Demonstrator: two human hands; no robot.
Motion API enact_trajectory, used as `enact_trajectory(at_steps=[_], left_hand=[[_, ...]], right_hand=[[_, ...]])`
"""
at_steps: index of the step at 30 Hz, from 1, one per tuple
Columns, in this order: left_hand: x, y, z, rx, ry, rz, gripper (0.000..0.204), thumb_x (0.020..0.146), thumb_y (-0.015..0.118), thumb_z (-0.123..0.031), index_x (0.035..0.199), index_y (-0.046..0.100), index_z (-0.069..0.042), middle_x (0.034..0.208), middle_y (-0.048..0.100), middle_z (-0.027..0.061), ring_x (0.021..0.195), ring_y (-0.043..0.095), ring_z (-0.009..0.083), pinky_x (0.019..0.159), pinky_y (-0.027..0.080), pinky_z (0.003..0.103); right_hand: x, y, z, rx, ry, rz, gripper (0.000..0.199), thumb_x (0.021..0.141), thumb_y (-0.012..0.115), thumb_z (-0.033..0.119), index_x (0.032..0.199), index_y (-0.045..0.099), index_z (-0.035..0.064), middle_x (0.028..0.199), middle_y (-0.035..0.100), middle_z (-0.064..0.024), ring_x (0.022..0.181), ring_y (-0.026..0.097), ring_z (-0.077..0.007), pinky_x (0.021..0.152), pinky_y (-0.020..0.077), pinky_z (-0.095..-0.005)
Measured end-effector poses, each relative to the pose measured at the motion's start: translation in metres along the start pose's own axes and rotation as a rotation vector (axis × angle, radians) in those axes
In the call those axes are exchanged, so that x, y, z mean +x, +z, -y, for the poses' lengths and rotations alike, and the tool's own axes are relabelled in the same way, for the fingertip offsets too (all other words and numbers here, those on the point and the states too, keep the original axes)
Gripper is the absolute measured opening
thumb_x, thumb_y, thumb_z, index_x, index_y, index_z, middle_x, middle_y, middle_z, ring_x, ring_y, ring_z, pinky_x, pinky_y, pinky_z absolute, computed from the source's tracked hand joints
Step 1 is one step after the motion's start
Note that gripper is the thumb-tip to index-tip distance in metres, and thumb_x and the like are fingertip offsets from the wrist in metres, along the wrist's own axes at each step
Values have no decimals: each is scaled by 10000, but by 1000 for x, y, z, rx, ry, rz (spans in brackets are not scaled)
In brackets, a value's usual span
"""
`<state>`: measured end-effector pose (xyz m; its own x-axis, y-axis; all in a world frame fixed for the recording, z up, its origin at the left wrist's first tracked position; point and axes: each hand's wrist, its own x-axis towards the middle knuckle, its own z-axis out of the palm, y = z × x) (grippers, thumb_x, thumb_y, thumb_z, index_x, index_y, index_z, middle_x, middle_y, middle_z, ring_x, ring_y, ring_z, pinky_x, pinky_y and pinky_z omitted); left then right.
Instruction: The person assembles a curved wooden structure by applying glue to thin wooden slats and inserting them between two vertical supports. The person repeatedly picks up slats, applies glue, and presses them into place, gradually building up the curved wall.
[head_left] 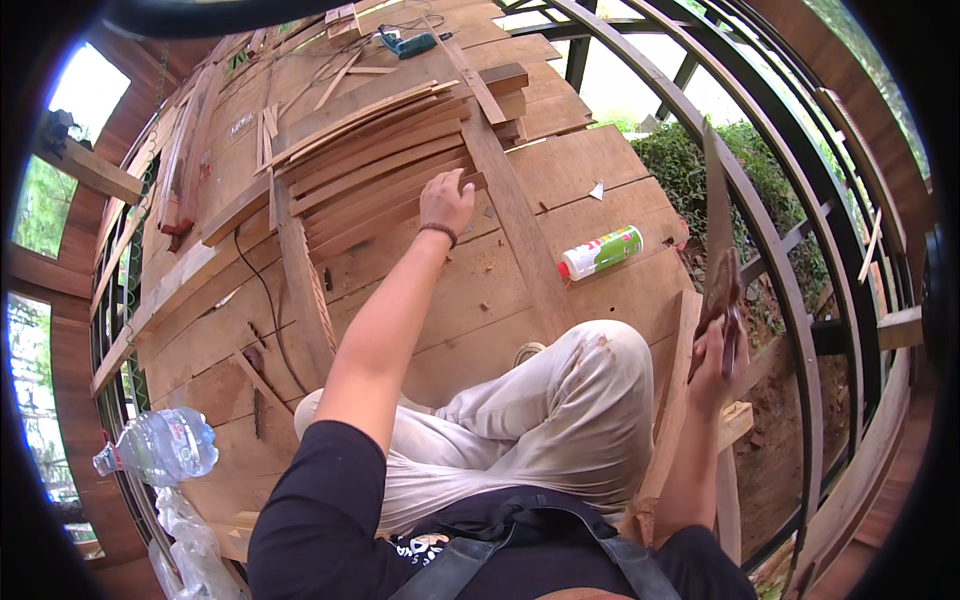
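My left hand (446,203) is stretched out ahead of me onto the stack of thin reddish-brown wooden slats (375,165), which lies fanned across the plank floor (560,170). Its fingers (457,183) are loosely spread and bent, tips resting on the near edge of the uppermost slats; they press rather than close round anything. I judge these slats light, stiff along their length but springy and easy to split, with rough splintery edges, so one is best lifted by pinching a long edge near its middle.

My right hand (716,355) is up beside my knee, clenched round the lower end of a long narrow weathered strip of wood (716,215) that stands nearly upright above the fingers. It looks dry and light, held firmly enough at the end.

Between the two hands, on the floor, lies a white and green cylindrical bottle (600,251). Behind my left elbow sits a clear plastic water bottle (160,445).
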<state>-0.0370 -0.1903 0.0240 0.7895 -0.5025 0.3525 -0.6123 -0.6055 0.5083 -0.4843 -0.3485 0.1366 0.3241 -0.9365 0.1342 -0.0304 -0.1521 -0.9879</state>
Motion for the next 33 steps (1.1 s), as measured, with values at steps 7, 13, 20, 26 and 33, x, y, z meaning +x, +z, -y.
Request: enact_trajectory(at_steps=[7, 13, 20, 26, 33], left_hand=[[34, 20, 1, 221, -184, 346, 487, 1067, 353, -502, 1150, 699, -170, 1222, 720, 123, 1162, 662, 336, 1011, 412, 570], [46, 8, -8, 224, -265, 551, 489, 1072, 330, -498, 1278, 683, -230, 1314, 698, 80, 1241, 642, 283, 1075, 397, 528], [48, 10, -4, 174, -296, 529, 489, 1064, 346, -528, 1337, 664, -276, 1329, 694, 67, 1246, 641, 271, 1072, 404, 504], [34, 16, 3, 18, -213, 321, 390, 1008, 491, -502, 1164, 721, -228, 1155, 745, 63, 1158, 661, 286, 987, 401, 460], [4, 21, 18, -75, 129, -24, 318, 890, 688, -327, 1182, 714, -205, 1165, 707, 25, 1141, 636, 244, 984, 403, 424]], right_hand=[[-68, 37, 55, 287, -79, 359, 211, 997, 673, 170, 1083, 556, 17, 805, 585, -28, 677, 527, -84, 614, 435, -241], [-97, 72, 69, 4, 218, 483, 140, 956, 726, 61, 1031, 616, 18, 808, 583, 38, 694, 493, -37, 621, 414, -209], [-108, 84, 74, -167, 140, 450, 156, 948, 738, 73, 1012, 609, 15, 752, 572, 28, 662, 485, -45, 602, 412, -219], [-121, 94, 81, -165, 158, 434, 126, 945, 729, 57, 936, 606, 28, 742, 573, 28, 644, 489, -54, 588, 417, -234], [-123, 94, 59, -201, 78, 402, 125, 941, 727, 50, 935, 605, 27, 701, 552, 17, 623, 487, -62, 577, 415, -244]])
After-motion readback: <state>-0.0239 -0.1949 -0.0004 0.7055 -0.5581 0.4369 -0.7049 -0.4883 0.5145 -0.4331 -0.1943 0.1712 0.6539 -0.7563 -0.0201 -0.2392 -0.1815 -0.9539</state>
